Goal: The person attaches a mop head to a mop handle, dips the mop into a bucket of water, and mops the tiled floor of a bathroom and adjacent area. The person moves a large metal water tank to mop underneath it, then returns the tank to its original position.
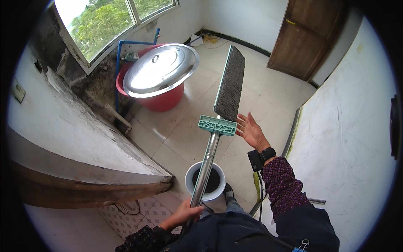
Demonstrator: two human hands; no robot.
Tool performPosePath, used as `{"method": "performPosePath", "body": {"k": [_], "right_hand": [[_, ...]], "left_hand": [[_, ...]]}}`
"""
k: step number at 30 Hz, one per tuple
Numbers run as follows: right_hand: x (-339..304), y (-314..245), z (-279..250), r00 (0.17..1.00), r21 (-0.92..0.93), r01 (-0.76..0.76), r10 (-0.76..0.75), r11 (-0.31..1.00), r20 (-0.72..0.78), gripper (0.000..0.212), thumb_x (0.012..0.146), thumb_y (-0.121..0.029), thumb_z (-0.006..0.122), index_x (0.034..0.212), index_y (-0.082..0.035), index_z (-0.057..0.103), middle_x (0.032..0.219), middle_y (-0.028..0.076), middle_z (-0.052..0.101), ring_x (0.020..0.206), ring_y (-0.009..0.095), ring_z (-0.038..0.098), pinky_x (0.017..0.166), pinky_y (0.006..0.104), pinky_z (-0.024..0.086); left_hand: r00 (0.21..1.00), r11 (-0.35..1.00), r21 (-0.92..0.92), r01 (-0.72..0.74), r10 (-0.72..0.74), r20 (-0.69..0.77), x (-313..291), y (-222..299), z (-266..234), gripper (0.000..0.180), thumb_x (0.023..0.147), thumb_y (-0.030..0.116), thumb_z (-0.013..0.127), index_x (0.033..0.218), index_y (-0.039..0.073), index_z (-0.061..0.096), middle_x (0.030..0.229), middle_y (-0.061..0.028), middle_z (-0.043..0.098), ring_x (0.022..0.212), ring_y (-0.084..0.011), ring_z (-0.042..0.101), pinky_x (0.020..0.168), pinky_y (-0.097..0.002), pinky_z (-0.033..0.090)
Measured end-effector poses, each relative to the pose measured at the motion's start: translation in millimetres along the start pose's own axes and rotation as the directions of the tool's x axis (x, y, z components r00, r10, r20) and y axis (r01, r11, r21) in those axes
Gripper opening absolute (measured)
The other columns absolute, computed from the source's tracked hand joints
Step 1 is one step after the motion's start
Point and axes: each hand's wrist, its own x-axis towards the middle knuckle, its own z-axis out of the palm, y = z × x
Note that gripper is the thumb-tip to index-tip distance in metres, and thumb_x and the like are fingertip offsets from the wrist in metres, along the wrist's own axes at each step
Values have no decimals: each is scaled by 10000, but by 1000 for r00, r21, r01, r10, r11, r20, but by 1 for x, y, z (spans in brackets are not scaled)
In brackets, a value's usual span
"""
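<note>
Slanting forward and upward over the floor (173, 133), a flat mop (208, 161) is held out in front of the body, its long dark pad (231, 86) turned toward the right and its head lifted, apparently clear of the tiles. Just below the pad, a pale green bracket (217, 125) is fitted across the metal pole (201, 185). The lower part of the pole is grasped by the left hand (187, 213), with the fingers wrapped round it. Nothing is gripped by the right hand (252, 132): it is spread open beside the lower end of the pad and the bracket, and whether either is touched by the fingertips cannot be told.

Beneath the pole, a white bucket (189, 179) is set on the floor, with dark contents (215, 181) seen inside. From its dark, matted surface, the pad can be judged to be wetted already, though this is not certain. The head is out of the bucket and is not yet laid on the tiles, so any wiping with it seems to be left.

Farther off, a red tub (163, 102) is topped by a shiny metal lid (161, 73), under a window (100, 27). At the far right, a brown door (302, 40) is seen.
</note>
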Motion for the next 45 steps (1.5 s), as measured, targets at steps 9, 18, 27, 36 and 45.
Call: {"method": "performPosePath", "body": {"k": [9, 18, 27, 36, 45], "right_hand": [[16, -1, 21, 970, -530, 91, -196, 843, -146, 281, 761, -142, 708, 940, 25, 570, 822, 63, 638, 614, 135, 614, 523, 253, 516], [13, 3, 24, 988, -181, 117, -134, 976, -83, 280, 787, -107, 658, 1000, 45, 562, 933, 116, 629, 812, 184, 627, 744, 304, 520], [-8, -1, 49, 922, -92, 359, -368, 929, -118, 359, 850, -208, 603, 1082, 54, 522, 1010, 123, 607, 894, 197, 600, 840, 315, 482], [-11, -12, 56, 877, -185, 460, -477, 868, -59, 346, 863, -205, 594, 1078, 54, 518, 986, 101, 609, 860, 178, 607, 798, 306, 505], [-33, -22, 113, 880, -32, 475, -474, 879, 45, 321, 867, -145, 584, 1121, 33, 502, 1033, 105, 598, 896, 200, 608, 821, 339, 518]], "left_hand": [[978, 973, 224, 44, 4, -209, -12, -41, -6, 236, 793, 186, 664, 898, 41, 510, 700, 21, 509, 623, -52, 461, 531, -204, 376], [946, 939, 332, -86, 182, -269, -20, -56, -3, 414, 774, 252, 651, 1069, -5, 515, 767, -90, 603, 743, -123, 556, 678, -296, 457], [786, 642, 745, 182, 360, -503, -29, -49, -6, 316, 778, 258, 607, 989, 61, 477, 718, -228, 605, 704, -426, 584, 595, -494, 452], [872, 809, 584, 66, 237, -428, -19, -42, -6, 379, 774, 266, 627, 1073, 77, 492, 685, -157, 622, 584, -314, 624, 562, -405, 481], [915, 962, -271, -40, 144, 377, 15, 31, -11, 611, 899, 475, 431, 1308, 55, 259, 1128, -191, 518, 963, -282, 594, 702, -351, 544]]}}
